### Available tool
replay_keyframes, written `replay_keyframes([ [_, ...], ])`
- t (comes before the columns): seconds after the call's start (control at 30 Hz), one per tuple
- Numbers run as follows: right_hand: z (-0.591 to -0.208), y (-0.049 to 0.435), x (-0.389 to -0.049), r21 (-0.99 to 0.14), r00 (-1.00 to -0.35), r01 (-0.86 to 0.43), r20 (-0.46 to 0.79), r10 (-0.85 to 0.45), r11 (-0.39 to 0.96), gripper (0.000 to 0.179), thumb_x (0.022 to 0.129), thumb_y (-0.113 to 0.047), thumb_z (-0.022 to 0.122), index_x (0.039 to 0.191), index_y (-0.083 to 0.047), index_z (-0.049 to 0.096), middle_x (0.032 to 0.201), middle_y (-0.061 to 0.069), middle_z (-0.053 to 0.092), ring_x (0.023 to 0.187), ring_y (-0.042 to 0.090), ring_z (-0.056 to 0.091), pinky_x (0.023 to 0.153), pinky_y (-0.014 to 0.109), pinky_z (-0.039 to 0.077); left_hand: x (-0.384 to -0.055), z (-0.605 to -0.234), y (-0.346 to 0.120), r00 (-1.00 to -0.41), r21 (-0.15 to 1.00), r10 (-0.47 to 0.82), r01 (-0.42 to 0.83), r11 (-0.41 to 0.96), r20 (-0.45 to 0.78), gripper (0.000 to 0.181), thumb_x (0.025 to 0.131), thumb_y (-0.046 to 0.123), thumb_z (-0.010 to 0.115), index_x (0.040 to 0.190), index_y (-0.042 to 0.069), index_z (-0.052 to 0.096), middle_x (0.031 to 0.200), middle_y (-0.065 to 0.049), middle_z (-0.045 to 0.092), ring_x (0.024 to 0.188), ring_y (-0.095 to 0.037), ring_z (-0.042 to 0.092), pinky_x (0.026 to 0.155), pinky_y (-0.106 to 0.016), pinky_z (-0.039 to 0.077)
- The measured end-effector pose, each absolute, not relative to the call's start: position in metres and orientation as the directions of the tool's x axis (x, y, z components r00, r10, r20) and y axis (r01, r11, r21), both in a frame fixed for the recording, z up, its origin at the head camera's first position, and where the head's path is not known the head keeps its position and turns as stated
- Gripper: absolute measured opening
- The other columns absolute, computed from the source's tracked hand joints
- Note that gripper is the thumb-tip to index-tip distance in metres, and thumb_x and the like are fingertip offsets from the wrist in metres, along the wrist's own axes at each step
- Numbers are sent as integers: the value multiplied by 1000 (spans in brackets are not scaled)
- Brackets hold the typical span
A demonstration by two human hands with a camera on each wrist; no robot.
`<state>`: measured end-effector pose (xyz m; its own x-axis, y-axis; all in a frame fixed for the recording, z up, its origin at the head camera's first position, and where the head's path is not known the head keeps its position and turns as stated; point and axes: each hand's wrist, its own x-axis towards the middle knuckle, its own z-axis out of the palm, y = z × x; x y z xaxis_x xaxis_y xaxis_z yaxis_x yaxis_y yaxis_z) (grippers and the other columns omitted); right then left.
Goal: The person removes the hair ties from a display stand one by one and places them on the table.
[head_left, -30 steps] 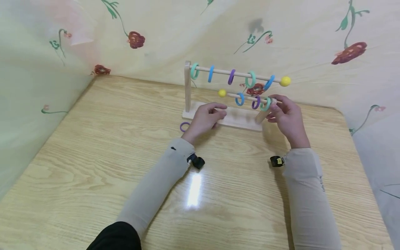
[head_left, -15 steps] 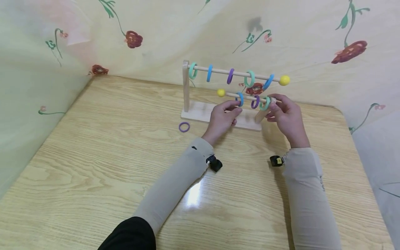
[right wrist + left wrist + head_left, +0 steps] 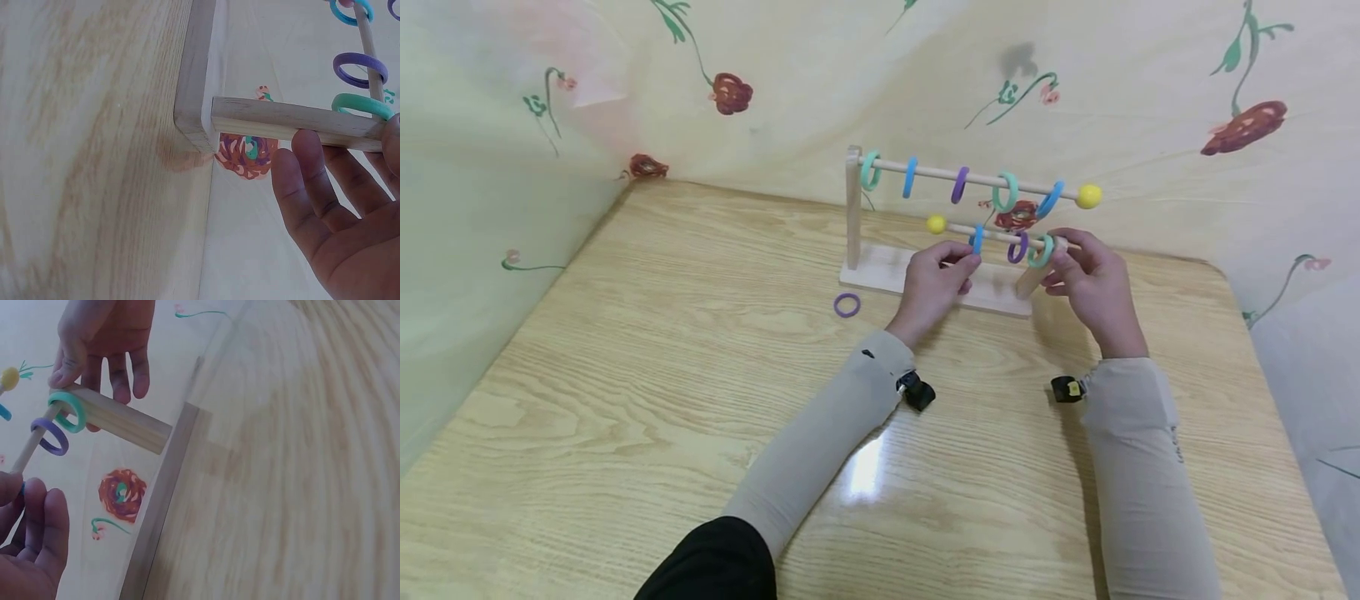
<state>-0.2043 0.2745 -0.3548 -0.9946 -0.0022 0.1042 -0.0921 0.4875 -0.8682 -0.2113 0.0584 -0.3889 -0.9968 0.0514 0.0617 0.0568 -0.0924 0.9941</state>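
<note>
A wooden ring rack [image 3: 880, 267] has a long upper rod and a shorter lower rod, each tipped with a yellow ball. On the lower rod, my left hand [image 3: 931, 283] pinches a blue ring [image 3: 977, 240] between thumb and forefinger. A purple ring [image 3: 1017, 247] and a mint green ring [image 3: 1041, 252] hang on that rod further right. My right hand [image 3: 1093, 279] holds the top of the short post [image 3: 269, 119], thumb on one side and fingers behind. In the left wrist view only a sliver of the blue ring shows between the fingertips.
Several rings, among them a purple ring [image 3: 959, 185], hang on the upper rod above the hands. A loose purple ring [image 3: 847, 305] lies on the wooden table [image 3: 625, 400], left of the left forearm. A flower-patterned cloth [image 3: 805, 92] stands behind the table.
The left hand has moved right from near the rack's base to the lower rod and taken hold of the blue ring, which has turned edge-on. The right hand stays on the post.
</note>
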Motion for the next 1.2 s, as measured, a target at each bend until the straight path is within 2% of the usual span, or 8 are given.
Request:
replay_keyframes([
  [0.2,-354,276,-204,-864,-995,-85,97,-3,496,41,106,-26,49,143,-8,53,110,0,66,82,12,67,72,24,60,-212,-386,55,-997,973,-24,80,-218,76,14,97,7,69,105,-4,72,88,-13,66,66,-10,60,67,-26,60],
  [0.43,-354,278,-204,-862,-995,-84,95,-2,500,40,106,-26,49,144,-10,54,111,0,67,82,11,67,72,23,60,-211,-385,50,-992,972,-88,107,-208,90,13,96,10,71,101,-2,72,84,-4,65,64,-12,59,63,-25,59],
  [0.67,-353,276,-203,-859,-995,-89,100,-5,505,41,107,-24,49,144,-8,53,116,7,66,81,10,67,72,23,60,-209,-385,46,-987,969,-123,128,-209,104,16,98,16,70,99,1,70,85,-5,69,75,-31,64,63,-24,58],
  [0.73,-353,276,-203,-857,-994,-94,105,-7,506,40,107,-24,49,144,-8,53,117,9,66,81,9,67,72,23,60,-208,-383,44,-983,966,-134,152,-209,126,16,99,16,69,98,1,69,83,-6,69,75,-31,64,64,-24,58],
  [0.87,-352,274,-203,-857,-994,-102,111,-13,505,40,107,-23,49,144,-8,53,118,10,66,80,9,67,71,23,60,-209,-380,39,-975,964,-163,183,-191,153,16,100,16,66,98,0,67,82,-7,68,70,-19,63,66,-25,59],
  [1.07,-353,274,-203,-862,-994,-101,109,-12,496,40,107,-24,49,143,-8,54,111,0,67,80,10,67,72,23,60,-212,-380,30,-973,966,-188,174,-193,138,15,101,16,65,101,0,65,84,-8,68,72,-13,63,70,-26,60],
  [1.13,-354,274,-203,-866,-994,-97,105,-11,490,40,107,-24,50,143,-8,54,108,-4,67,80,10,67,72,24,60,-213,-380,27,-976,967,-181,159,-198,123,15,101,16,65,101,1,65,84,-9,68,72,-15,64,70,-27,60],
  [1.2,-355,274,-203,-870,-994,-97,104,-12,484,40,107,-24,49,143,-8,53,106,-7,67,80,10,67,72,24,60,-213,-381,25,-980,970,-165,143,-197,111,14,102,15,64,103,1,64,83,-10,69,72,-23,65,69,-30,60],
])
